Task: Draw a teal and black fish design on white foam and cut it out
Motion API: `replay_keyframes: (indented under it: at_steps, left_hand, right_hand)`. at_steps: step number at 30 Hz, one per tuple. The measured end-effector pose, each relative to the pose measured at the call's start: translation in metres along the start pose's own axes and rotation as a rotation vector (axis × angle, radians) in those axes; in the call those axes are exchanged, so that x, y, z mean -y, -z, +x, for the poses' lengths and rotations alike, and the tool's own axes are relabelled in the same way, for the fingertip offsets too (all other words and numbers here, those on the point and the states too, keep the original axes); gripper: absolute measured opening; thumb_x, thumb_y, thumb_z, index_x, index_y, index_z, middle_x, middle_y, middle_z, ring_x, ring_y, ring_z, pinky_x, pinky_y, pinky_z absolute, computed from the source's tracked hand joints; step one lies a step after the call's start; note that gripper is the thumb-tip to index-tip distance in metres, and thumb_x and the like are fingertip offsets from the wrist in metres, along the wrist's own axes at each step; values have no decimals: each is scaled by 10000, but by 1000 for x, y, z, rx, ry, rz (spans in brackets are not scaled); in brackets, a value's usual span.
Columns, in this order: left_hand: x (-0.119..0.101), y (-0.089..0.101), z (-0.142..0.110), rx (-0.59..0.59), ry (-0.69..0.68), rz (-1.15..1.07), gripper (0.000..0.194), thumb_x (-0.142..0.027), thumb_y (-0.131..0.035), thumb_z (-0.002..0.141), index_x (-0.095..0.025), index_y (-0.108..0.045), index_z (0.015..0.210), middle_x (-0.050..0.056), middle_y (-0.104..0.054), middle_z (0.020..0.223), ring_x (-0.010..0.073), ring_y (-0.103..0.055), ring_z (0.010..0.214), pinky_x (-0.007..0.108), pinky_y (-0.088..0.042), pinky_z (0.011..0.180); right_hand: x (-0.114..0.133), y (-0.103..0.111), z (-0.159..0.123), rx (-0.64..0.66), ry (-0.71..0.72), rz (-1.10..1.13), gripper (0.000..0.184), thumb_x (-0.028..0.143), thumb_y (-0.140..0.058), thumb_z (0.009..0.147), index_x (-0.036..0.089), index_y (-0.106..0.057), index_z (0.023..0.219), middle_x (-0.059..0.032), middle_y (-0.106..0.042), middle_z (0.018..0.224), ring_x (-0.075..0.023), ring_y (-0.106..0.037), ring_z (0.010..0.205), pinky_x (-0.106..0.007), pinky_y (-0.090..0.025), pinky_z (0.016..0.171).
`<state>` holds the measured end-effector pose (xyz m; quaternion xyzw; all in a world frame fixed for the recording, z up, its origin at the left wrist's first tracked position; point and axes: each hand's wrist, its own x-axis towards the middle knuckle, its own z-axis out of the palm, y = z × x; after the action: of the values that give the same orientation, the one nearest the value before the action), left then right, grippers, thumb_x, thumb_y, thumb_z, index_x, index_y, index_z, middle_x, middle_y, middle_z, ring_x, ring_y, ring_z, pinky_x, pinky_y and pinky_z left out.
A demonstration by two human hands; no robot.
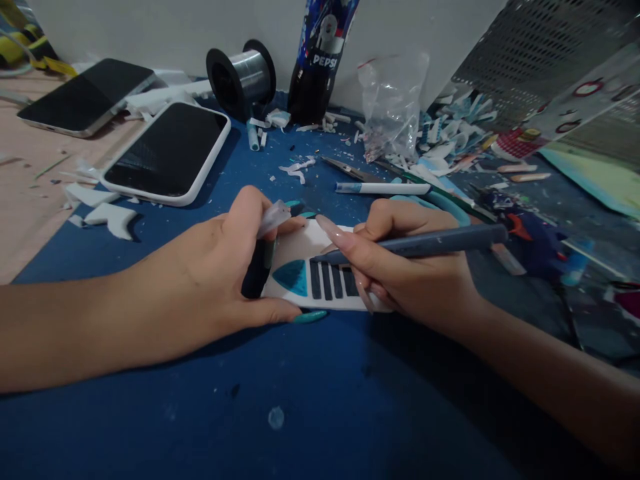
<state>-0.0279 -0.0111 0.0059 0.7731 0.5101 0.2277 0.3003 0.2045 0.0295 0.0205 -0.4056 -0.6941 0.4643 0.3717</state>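
Observation:
A flat white piece, possibly foam board, lies on the blue table surface in front of me. It bears a teal pointed shape and a row of several dark grey stripes. My left hand grips its left end, thumb along the near edge and fingers at the far edge. A translucent cap-like bit sticks out between those fingers. Closed around a grey marker, my right hand rests over the right end, hiding part of it. The marker's tip touches near the top of the leftmost stripes.
Behind my hands lie a white-cased phone, a second phone, a wire spool and scissors. A blue-and-white pen, a Pepsi bottle, a plastic bag and scraps stand or lie farther back.

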Motion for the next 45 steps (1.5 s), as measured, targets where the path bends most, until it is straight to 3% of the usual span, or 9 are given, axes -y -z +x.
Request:
replay_keyframes:
  at_steps: [9,15,19,28,45]
  left_hand:
    - [4,-2,3,-4,-31,-72,529,-588,-772,816,-299,-355,964,98,-648,1465,388,-551,1434,353,-690,773]
    - [0,0,0,3,-20,-19,460,-504,-721,877,-297,-321,974,126,-633,1483,354,-550,1441,322,-691,800]
    - [2,-2,0,-10,-63,-27,481,-539,-730,869,-300,-327,978,121,-641,1478,355,-586,1407,343,-697,818]
    - [7,-3,2,-8,-25,-75,501,-590,-771,815,-302,-394,979,66,-664,1445,367,-585,1408,353,-704,789]
    - [13,-5,3,-51,-141,-53,572,-704,-750,818,-305,-376,986,79,-694,1378,404,-634,1345,373,-709,693]
  right_hand:
    - [-5,3,5,47,28,-14,557,408,-861,834,232,-428,532,22,-488,442,-118,-498,409,-268,-345,341]
    - [-6,4,5,69,55,-12,512,292,-831,859,229,-436,539,22,-494,447,-117,-508,420,-266,-361,362]
    - [-5,5,3,83,67,-19,503,253,-826,859,226,-438,541,25,-499,451,-114,-513,428,-266,-367,376]
    - [0,2,1,72,40,-6,498,176,-782,881,222,-419,544,43,-500,435,-91,-485,381,-244,-348,369]
    - [-1,3,1,101,53,26,463,159,-744,887,220,-446,538,50,-501,437,-84,-457,357,-235,-343,360]
